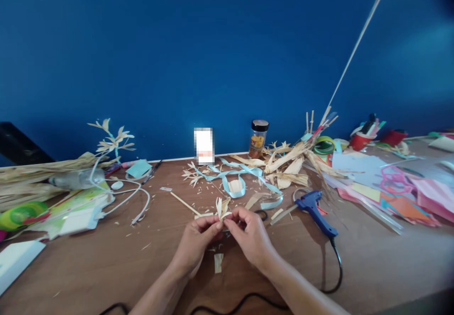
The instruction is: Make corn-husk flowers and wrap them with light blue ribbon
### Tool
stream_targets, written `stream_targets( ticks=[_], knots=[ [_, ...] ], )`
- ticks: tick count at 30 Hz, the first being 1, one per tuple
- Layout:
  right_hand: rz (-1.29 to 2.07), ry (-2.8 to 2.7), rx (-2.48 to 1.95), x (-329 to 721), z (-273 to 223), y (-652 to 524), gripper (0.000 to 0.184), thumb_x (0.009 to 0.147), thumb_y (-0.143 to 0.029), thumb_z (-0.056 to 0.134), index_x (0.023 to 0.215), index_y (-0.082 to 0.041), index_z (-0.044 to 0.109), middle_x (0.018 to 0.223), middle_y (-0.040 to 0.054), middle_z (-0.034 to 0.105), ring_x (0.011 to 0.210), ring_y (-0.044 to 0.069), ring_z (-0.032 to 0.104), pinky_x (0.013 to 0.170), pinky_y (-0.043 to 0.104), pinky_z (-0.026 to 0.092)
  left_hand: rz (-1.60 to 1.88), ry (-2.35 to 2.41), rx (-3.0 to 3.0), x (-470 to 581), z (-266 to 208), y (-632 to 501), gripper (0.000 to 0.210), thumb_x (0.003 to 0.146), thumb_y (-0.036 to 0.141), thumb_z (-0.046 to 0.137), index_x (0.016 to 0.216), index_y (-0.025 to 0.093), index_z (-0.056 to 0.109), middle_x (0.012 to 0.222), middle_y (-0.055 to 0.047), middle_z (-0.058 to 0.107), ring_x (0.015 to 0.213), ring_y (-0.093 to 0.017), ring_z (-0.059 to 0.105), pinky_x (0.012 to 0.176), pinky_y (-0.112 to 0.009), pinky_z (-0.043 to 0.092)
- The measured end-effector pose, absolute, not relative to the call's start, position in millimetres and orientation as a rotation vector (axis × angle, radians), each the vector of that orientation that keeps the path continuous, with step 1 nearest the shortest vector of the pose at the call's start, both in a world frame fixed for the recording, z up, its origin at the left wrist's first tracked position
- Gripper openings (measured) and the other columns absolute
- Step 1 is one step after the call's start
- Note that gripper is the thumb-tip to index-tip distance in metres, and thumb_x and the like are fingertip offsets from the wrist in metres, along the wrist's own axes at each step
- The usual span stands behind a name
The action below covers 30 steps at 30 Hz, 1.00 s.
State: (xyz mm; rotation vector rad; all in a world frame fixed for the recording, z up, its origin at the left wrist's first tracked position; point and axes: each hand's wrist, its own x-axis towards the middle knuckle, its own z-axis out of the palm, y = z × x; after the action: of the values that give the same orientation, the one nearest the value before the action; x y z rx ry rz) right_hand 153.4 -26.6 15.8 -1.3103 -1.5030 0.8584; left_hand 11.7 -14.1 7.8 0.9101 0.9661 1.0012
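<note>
Between the fingertips of both hands is a small pale flower made of dried husk strips, its petals pointing up. My left hand is closed in a pinch on its base. From the other side, my right hand pinches the same base with thumb and forefinger; the lowest part is hidden by the fingers. A thin wooden stick lies just beyond my left hand. Light blue ribbon loops across the table behind the flower. A loose piece of husk lies between my wrists.
A blue glue gun lies to the right, its black cord trailing forward. Dried husks and a black-lidded jar are at the back. White cables and a plastic bottle lie left. Colored paper covers the right side.
</note>
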Motion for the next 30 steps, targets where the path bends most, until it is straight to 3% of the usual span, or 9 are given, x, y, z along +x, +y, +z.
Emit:
stream_targets(
  ticks=[6,12,30],
  knots=[
    [0.831,-1.538,-1.342,153.4,19.1,-27.9,0.011,0.077,-0.023,0.052,0.070,-0.017,0.058,0.067,-0.0001,0.061,0.062,0.012,0.053,0.058,0.021,0.040,1.023,0.981,0.970,10.8,5.8,-14.6,0.015,0.065,0.026,0.068,0.071,0.012,0.067,0.055,0.001,0.056,0.052,-0.007,0.045,0.052,-0.019,0.036],
    [0.778,-1.577,-1.354,154.5,20.7,-29.4,0.012,0.078,-0.023,0.050,0.069,-0.017,0.056,0.066,-0.0004,0.059,0.064,0.012,0.052,0.060,0.022,0.038,1.042,0.973,1.020,10.4,6.4,-14.7,0.016,0.068,0.027,0.065,0.063,0.012,0.062,0.055,0.002,0.051,0.052,-0.007,0.042,0.052,-0.019,0.033],
    [0.789,-1.593,-1.363,152.6,20.7,-30.7,0.012,0.079,-0.025,0.050,0.071,-0.017,0.054,0.069,-0.0003,0.057,0.067,0.013,0.051,0.062,0.023,0.037,1.020,1.041,1.026,7.5,-1.8,-14.5,0.015,0.069,0.029,0.064,0.071,0.014,0.059,0.059,0.002,0.053,0.055,-0.008,0.044,0.055,-0.020,0.036]
  ],
)
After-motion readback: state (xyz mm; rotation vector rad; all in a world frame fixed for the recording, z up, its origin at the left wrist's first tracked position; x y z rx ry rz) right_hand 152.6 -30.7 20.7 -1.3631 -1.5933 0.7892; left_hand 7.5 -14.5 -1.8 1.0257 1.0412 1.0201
